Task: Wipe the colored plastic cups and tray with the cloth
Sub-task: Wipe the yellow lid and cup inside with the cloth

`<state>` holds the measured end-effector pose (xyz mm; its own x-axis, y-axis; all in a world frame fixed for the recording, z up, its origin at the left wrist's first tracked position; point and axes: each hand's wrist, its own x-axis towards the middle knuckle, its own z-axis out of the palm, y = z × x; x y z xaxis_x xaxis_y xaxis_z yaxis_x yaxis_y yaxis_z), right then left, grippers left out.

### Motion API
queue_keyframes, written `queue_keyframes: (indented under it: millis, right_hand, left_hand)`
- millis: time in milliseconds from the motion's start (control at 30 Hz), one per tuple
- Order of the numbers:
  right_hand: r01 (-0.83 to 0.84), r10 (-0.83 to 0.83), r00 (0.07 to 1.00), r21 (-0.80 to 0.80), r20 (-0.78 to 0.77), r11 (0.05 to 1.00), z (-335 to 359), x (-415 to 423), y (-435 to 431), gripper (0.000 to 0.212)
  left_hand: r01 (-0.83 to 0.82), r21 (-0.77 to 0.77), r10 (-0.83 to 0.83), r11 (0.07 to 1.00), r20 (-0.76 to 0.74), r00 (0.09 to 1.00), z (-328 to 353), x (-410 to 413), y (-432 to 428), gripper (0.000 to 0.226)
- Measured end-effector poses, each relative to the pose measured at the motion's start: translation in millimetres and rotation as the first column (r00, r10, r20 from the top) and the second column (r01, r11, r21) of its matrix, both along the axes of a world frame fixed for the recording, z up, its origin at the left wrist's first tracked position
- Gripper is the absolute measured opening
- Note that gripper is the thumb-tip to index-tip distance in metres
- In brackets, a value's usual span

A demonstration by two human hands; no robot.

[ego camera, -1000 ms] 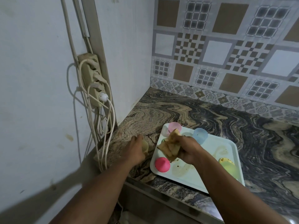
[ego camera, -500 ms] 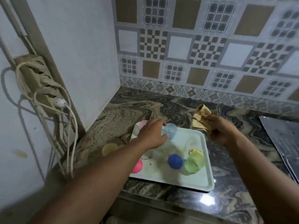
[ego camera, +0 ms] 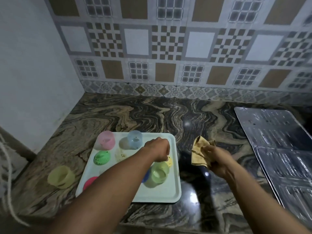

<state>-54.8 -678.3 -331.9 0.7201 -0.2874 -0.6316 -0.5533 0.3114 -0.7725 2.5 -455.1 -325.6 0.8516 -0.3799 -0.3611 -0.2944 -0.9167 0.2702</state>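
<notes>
Head view: the right hand [ego camera: 217, 162] grips the cloth [ego camera: 200, 152] at centre right, beside the tray [ego camera: 168, 191] but apart from it. The left hand [ego camera: 157, 149] hovers over the tray; I cannot tell how its fingers lie. The stains [ego camera: 120, 155] and the speckled green cup [ego camera: 101, 157] suggest most wiping remains. 1 yellow cup [ego camera: 61, 176] stands outside the tray, lower left.

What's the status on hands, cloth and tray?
Right hand grips cloth over counter, right of tray. Left hand curled over tray, grasp unclear. Yellow cup off tray, on counter to its left. Nothing blocking.
</notes>
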Motion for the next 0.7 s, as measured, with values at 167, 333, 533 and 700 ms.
queue_keyframes:
  millis: [167, 333, 533, 700]
  right_hand:
    - [-0.149, 0.148, 0.989, -0.028, -0.021, 0.988, -8, 6, -1, 0.013]
    - [-0.269, 0.273, 0.960, -0.071, 0.063, 0.961, -13, 15, 13, 0.022]
    - [-0.363, 0.385, 0.918, -0.199, 0.089, 0.910, -10, 21, 28, 0.032]
    - [-0.239, 0.307, 0.936, -0.333, 0.171, 0.912, -7, 31, 41, 0.020]
  left_hand:
    - [-0.026, 0.138, 0.025, 0.990, 0.003, 1.000, -7, 7, -7, 0.033]
    - [-0.057, 0.135, 0.051, 0.989, 0.048, 0.998, -12, 7, -8, 0.027]
    - [-0.019, 0.119, 0.004, 0.993, 0.125, 0.992, -15, 4, -5, 0.015]
    - [0.154, 0.066, -0.167, 0.986, 0.287, 0.943, -4, 6, 9, 0.017]
